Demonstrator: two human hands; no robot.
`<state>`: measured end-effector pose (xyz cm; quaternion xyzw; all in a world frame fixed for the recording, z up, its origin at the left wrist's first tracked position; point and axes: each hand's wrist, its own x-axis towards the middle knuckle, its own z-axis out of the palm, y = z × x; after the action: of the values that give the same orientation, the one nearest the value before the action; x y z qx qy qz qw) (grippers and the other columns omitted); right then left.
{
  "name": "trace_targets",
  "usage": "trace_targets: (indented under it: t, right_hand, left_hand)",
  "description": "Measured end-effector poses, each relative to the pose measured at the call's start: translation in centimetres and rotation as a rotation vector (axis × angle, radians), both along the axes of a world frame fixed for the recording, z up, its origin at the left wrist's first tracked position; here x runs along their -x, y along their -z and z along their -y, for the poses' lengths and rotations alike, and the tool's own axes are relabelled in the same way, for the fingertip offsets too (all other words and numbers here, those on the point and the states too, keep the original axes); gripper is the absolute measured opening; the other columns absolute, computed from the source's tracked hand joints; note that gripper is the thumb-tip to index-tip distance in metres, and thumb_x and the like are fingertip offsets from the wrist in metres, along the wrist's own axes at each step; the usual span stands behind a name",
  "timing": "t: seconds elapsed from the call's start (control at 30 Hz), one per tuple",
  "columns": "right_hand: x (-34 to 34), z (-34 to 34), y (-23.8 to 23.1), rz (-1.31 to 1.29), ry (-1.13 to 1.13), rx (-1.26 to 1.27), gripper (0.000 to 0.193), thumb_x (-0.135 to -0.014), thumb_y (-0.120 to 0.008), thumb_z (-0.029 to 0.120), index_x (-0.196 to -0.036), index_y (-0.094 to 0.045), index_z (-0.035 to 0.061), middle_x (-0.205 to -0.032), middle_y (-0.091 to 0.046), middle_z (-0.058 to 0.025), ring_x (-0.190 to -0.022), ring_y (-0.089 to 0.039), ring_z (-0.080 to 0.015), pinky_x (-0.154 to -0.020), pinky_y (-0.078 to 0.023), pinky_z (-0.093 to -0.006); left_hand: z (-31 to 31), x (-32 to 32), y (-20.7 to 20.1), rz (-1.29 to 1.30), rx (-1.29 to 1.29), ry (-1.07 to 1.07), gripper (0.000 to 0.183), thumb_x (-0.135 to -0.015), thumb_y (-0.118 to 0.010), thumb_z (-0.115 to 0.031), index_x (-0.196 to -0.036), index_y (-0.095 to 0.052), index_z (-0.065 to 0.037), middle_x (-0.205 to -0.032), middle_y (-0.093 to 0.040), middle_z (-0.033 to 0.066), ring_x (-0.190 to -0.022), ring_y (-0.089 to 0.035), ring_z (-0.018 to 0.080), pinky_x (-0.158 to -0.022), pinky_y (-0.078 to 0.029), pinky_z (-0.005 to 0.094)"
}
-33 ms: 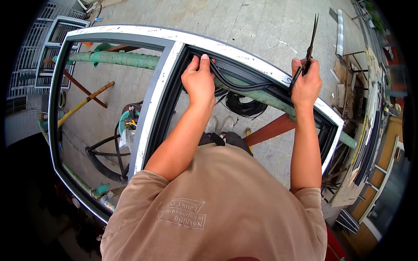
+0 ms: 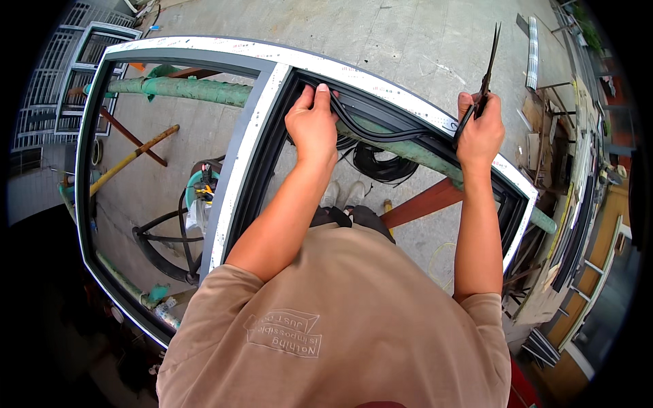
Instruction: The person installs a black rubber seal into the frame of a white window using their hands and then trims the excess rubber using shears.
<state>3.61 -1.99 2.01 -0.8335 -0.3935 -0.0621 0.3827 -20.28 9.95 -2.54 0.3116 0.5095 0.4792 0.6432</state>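
A large window frame (image 2: 273, 102), grey with white film on its faces, lies across green-wrapped rails in front of me. At the far corner of its right opening, my left hand (image 2: 313, 126) pinches a black rubber seal strip (image 2: 381, 137) against the inner groove. From there the strip sags in a loose bow and meets the frame's far side again near my right hand. My right hand (image 2: 480, 129) is closed round the handles of dark scissors (image 2: 488, 68), their blades pointing up and away from me. Its fingers are at the frame's far edge.
A coil of black strip (image 2: 384, 165) lies on the ground beyond my shoes. Through the left opening show a teal bucket (image 2: 197, 187) with tools and a yellow bar (image 2: 136, 160). Green-wrapped rail (image 2: 183, 90) and a red-brown beam (image 2: 422, 204) run beneath. Boards and metal lengths stand at the right.
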Motion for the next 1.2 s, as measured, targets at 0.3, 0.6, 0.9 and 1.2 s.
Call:
trace_targets:
  t: [0.3, 0.6, 0.9, 1.2]
  right_hand:
    - [-0.6, 0.0, 0.4, 0.014, 0.019, 0.016, 0.051, -0.103, -0.081, 0.050, -0.109, -0.065, 0.0021, -0.084, -0.072, -0.0150, -0.076, -0.070, -0.0361, -0.075, -0.056, -0.0458]
    - [-0.4, 0.0, 0.4, 0.009, -0.005, -0.003, 0.049, -0.104, -0.079, 0.049, -0.108, -0.064, 0.0023, -0.083, -0.070, -0.0146, -0.075, -0.069, -0.0348, -0.073, -0.054, -0.0455]
    - [-0.2, -0.1, 0.0, 0.029, -0.026, -0.011, 0.048, -0.105, -0.078, 0.047, -0.106, -0.064, 0.0020, -0.082, -0.071, -0.0148, -0.074, -0.070, -0.0342, -0.073, -0.055, -0.0449]
    - [-0.1, 0.0, 0.0, 0.027, -0.046, -0.010, 0.047, -0.106, -0.078, 0.046, -0.106, -0.065, 0.0016, -0.084, -0.072, -0.0153, -0.075, -0.071, -0.0349, -0.074, -0.056, -0.0445]
  left_hand:
    - [-0.2, -0.2, -0.9, 0.007, 0.007, 0.043, 0.025, -0.114, -0.063, -0.013, -0.134, -0.068, 0.003, -0.114, -0.073, 0.0047, -0.104, -0.076, 0.0170, -0.083, -0.064, 0.0357]
    - [-0.6, -0.1, 0.3, -0.064, -0.060, 0.064, 0.023, -0.115, -0.059, -0.012, -0.130, -0.068, 0.003, -0.104, -0.073, 0.0047, -0.099, -0.077, 0.0177, -0.082, -0.066, 0.0339]
    - [-0.3, -0.5, 0.8, -0.042, -0.132, 0.002, 0.017, -0.114, -0.059, -0.012, -0.116, -0.070, 0.001, -0.097, -0.070, 0.0026, -0.093, -0.077, 0.0159, -0.073, -0.063, 0.0308]
    - [-0.8, -0.5, 0.6, -0.131, -0.166, -0.002, 0.018, -0.113, -0.060, -0.012, -0.109, -0.071, 0.001, -0.090, -0.069, 0.0014, -0.084, -0.075, 0.0134, -0.064, -0.056, 0.0282]
